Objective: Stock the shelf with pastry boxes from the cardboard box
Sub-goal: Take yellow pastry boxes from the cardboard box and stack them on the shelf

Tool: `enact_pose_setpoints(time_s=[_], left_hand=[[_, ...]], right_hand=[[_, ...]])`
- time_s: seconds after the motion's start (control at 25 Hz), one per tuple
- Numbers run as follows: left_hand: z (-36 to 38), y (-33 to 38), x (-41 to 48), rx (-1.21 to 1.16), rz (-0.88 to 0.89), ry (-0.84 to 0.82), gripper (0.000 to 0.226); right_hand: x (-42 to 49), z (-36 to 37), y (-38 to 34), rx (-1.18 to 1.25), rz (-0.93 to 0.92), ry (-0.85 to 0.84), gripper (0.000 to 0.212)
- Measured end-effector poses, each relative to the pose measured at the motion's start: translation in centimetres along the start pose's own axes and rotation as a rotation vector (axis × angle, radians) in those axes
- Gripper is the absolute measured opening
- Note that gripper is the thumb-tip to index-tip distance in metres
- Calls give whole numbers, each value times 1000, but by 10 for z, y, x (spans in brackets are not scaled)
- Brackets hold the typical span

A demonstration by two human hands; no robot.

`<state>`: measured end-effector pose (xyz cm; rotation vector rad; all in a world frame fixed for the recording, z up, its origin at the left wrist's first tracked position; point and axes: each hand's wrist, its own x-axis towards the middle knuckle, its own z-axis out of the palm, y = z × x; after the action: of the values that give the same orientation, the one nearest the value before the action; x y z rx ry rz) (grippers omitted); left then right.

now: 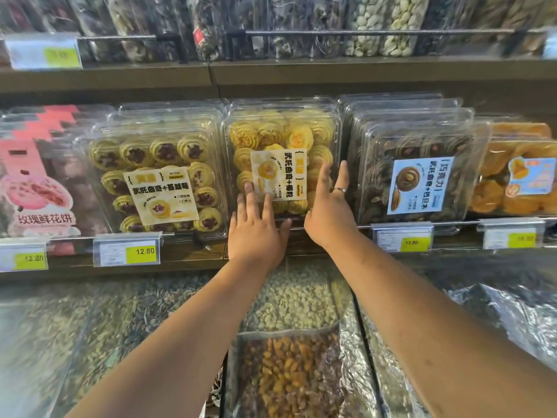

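A clear pastry box of yellow cookies stands upright on the middle shelf, between a box of cookies with dark jam centres and a box of chocolate cookies. My left hand lies flat with straight fingers against the yellow box's lower left front. My right hand, a ring on one finger, presses its straight fingers on the box's lower right front. The cardboard box is out of view.
Pink-labelled pastry packs stand at the far left and a box of orange pastries at the far right. Price tags line the shelf edge. Bins of nuts and raisins lie below; bagged goods fill the upper shelf.
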<state>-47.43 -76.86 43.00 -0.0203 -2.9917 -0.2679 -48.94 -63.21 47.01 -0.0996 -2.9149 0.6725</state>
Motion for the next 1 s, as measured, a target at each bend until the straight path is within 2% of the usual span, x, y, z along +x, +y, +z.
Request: enact_pose_setpoints(time_s=[0.16,0.48,0.64,0.68,0.76,0.92,1.0], left_hand=[[-2,12,-20,-1,24,-49,73],[-4,62,-68,-79,208,-64,70],[8,119,-107,-247,497,143,55],[15,139,-120,-313,536,152,52],[25,182,-153,-373,585,48,52],[57,261,-218,-366,802,20,42],[70,304,-256,-419,862,-85,44]], right_hand=[[-31,0,4,98,5,28,71],[-105,-27,45,208,-67,57,55],[-162,-45,104,320,77,181,49],[-178,-49,126,329,130,212,47],[-211,-59,175,344,234,265,45],[-285,-90,271,357,398,353,38],[-326,-105,317,346,487,372,37]])
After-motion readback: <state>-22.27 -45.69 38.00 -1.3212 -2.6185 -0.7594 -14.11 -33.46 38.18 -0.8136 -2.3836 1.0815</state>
